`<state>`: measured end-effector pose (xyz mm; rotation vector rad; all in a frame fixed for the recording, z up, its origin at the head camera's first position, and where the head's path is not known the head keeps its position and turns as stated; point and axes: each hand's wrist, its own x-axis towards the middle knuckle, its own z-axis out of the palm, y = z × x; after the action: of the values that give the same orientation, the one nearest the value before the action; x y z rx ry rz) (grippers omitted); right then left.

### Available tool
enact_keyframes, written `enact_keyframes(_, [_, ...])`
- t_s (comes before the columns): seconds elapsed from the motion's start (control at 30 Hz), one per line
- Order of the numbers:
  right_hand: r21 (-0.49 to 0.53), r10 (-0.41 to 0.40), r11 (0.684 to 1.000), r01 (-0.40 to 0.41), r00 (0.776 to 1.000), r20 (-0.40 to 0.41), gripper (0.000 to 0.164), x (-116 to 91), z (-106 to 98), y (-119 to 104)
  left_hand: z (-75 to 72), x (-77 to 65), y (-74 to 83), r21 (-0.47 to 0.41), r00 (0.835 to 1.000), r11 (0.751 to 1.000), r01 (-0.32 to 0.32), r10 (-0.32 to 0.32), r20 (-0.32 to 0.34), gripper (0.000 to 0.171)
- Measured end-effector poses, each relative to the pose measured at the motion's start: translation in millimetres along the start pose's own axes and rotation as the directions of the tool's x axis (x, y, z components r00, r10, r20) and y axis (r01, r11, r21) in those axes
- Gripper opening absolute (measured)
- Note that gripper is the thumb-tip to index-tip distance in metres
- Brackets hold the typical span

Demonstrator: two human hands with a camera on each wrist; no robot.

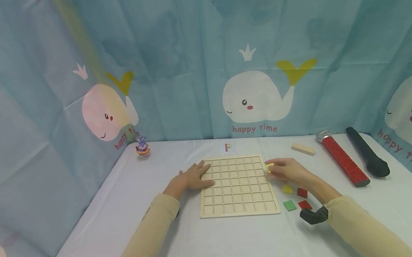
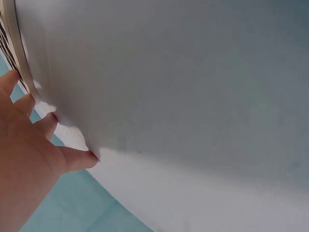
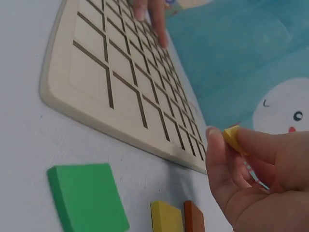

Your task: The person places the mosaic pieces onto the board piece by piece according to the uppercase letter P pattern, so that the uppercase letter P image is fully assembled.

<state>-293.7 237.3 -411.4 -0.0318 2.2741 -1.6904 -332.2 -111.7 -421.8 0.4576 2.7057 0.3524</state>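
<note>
Pinching yellow tile (image 1: pixel 270 167): right hand (image 1: pixel 290 171); left hand (image 1: pixel 194 176), spread, touching gridded board (image 1: pixel 238 189).

Booth-like setting, kind of room unclear: blue whale-print curtains (image 1: pixel 185 105) on three sides of white-clothed table (image 1: pixel 238 240)

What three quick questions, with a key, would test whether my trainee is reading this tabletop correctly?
1. What does the right hand pinch?
2. The left hand touches: A) the red microphone; B) the wooden grid board; C) the rabbit toy.
3. How many red tiles show on the table in the head view?

Key:
1. A yellow tile.
2. B.
3. Two.
</note>
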Motion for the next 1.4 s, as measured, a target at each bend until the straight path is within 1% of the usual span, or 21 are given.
enact_keyframes(0.13, [-0.094, 0.005, 0.996, -0.011, 0.998, -0.067, 0.051, 10, 9, -6, -1.6, -3.1, 0.3, -0.015, 1.000, 1.000, -0.006, 0.006, 0.002, 0.079])
enact_keyframes(0.2, [-0.142, -0.011, 0.990, -0.004, 0.995, -0.103, 0.050, 15, 14, -8, -2.1, -4.3, -0.2, -0.016, 1.000, 1.000, -0.002, 0.002, 0.001, 0.079])
enact_keyframes(0.27, [-0.166, -0.043, 0.986, 0.025, 0.993, -0.109, 0.047, 19, 18, -9, -2.1, -4.4, -1.0, -0.013, 1.000, 1.000, 0.000, 0.000, 0.002, 0.079])
enact_keyframes(0.33, [-0.173, -0.079, 0.983, 0.060, 0.992, -0.101, 0.043, 23, 21, -10, -2.4, -5.0, -1.5, -0.020, 1.000, 1.000, -0.002, 0.002, 0.002, 0.079])
enact_keyframes(0.47, [-0.129, -0.120, 0.986, 0.111, 0.991, -0.065, 0.039, 31, 27, -9, -2.2, -4.7, -1.3, -0.039, 1.000, 0.999, -0.013, 0.013, 0.001, 0.079])
enact_keyframes(0.57, [-0.122, -0.107, 0.988, 0.098, 0.992, -0.066, 0.038, 37, 31, -9, -2.1, -5.0, -0.3, -0.037, 1.000, 0.999, -0.012, 0.012, 0.000, 0.079])
enact_keyframes(0.73, [-0.180, -0.065, 0.982, 0.048, 0.994, -0.090, 0.035, 43, 34, -12, -3.0, -6.1, 1.7, -0.036, 1.000, 0.999, -0.015, 0.015, -0.001, 0.079])
enact_keyframes(0.83, [-0.209, -0.056, 0.977, 0.039, 0.996, -0.074, 0.034, 46, 35, -16, -3.0, -6.0, 2.0, -0.038, 1.000, 0.999, -0.022, 0.022, -0.002, 0.079])
enact_keyframes(1.0, [-0.253, -0.061, 0.966, 0.053, 0.998, -0.024, 0.034, 52, 38, -21, -3.3, -5.9, 3.1, -0.036, 1.000, 0.999, -0.026, 0.026, -0.005, 0.079])
enact_keyframes(1.17, [-0.263, -0.077, 0.962, 0.078, 0.997, 0.016, 0.034, 60, 39, -22, -3.5, -5.5, 4.4, -0.033, 1.000, 0.999, -0.024, 0.024, -0.003, 0.079])
enact_keyframes(1.3, [-0.250, -0.094, 0.963, 0.098, 0.995, 0.028, 0.032, 63, 42, -22, -4.2, -5.6, 4.9, -0.042, 1.000, 0.999, -0.024, 0.024, 0.002, 0.079])
enact_keyframes(1.4, [-0.237, -0.088, 0.967, 0.091, 0.996, 0.025, 0.030, 65, 44, -22, -4.2, -5.8, 4.7, -0.050, 1.000, 0.999, -0.023, 0.023, 0.007, 0.080])
